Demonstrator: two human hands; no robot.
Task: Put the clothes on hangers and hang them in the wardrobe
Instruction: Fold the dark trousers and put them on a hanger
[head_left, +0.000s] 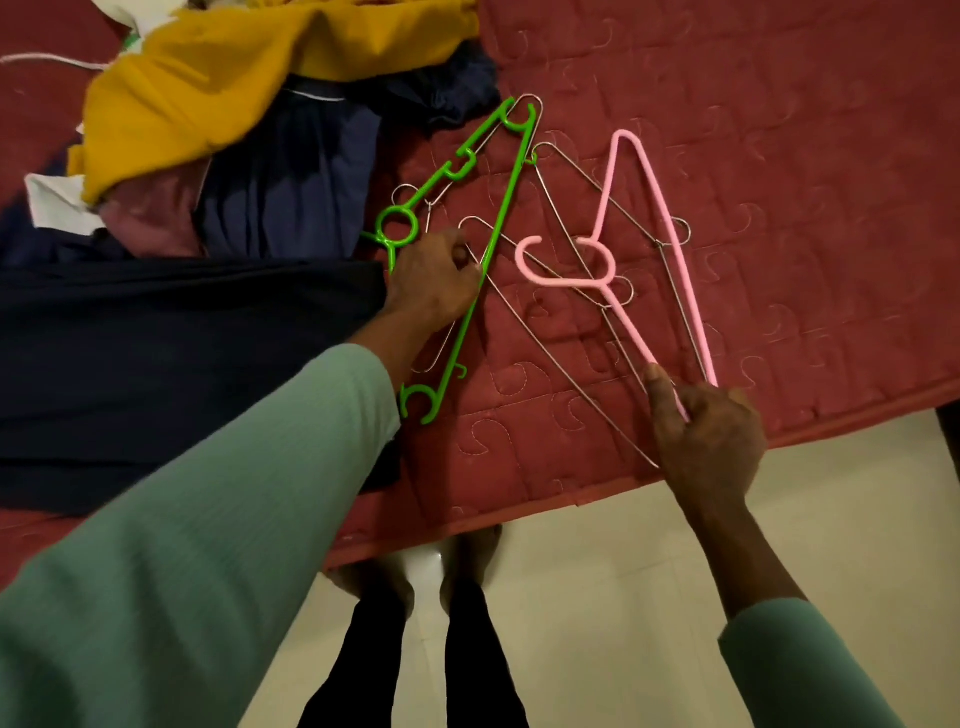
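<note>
The right hand (706, 436), lower right, pinches the lower corner of the pink plastic hanger (571, 283), which lies on the maroon quilted bed (779, 130). At centre frame, the left hand (434, 283) curls its fingers (460, 257) against the green plastic hanger (497, 223) among thin wire hangers (563, 366); whether it grips one, I cannot tell. Piled clothes (208, 78) lie upper left.

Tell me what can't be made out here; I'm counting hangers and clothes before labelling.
Wire hangers, head view: overlapped by green hanger and pink hanger; count unclear.
Left hand grip, head view: its own fingers hide what it holds.
Clothes pile, head view: cut off by top and left edges.
</note>
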